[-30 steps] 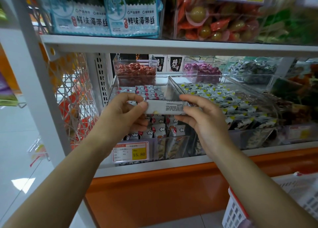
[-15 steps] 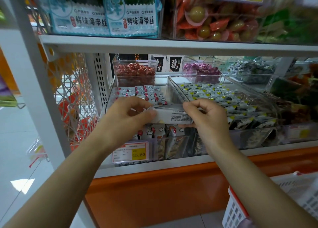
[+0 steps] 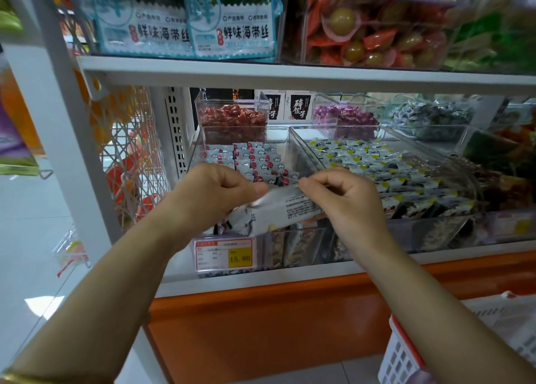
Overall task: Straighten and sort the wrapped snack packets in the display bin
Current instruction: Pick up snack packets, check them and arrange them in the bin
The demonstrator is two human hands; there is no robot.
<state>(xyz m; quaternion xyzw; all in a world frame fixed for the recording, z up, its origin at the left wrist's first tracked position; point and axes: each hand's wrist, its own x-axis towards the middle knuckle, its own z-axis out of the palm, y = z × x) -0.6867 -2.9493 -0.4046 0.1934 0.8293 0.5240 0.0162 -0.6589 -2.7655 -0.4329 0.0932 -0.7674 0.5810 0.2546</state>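
A clear plastic display bin [image 3: 200,148] on the lower shelf holds rows of small white snack packets [image 3: 255,160] with red dots. Both my hands hold one stack of white wrapped packets [image 3: 285,209] over the front of that bin, printed back facing me. My left hand [image 3: 214,192] grips the stack's left end with curled fingers. My right hand [image 3: 345,198] pinches its upper right edge. The stack tilts, lower at the left. The front rows in the bin are hidden behind my hands.
A second clear bin [image 3: 435,218] to the right holds packets with yellow marks. Behind stand small tubs of red [image 3: 232,117] and purple [image 3: 345,117] sweets. A price tag [image 3: 224,254] reads 15.80. A white and red basket [image 3: 406,354] sits at the lower right. The upper shelf [image 3: 290,70] hangs overhead.
Both hands have lowered the stack of packets toward the front of the bin and tipped it, its left end going down. My fingers have curled tighter on it.
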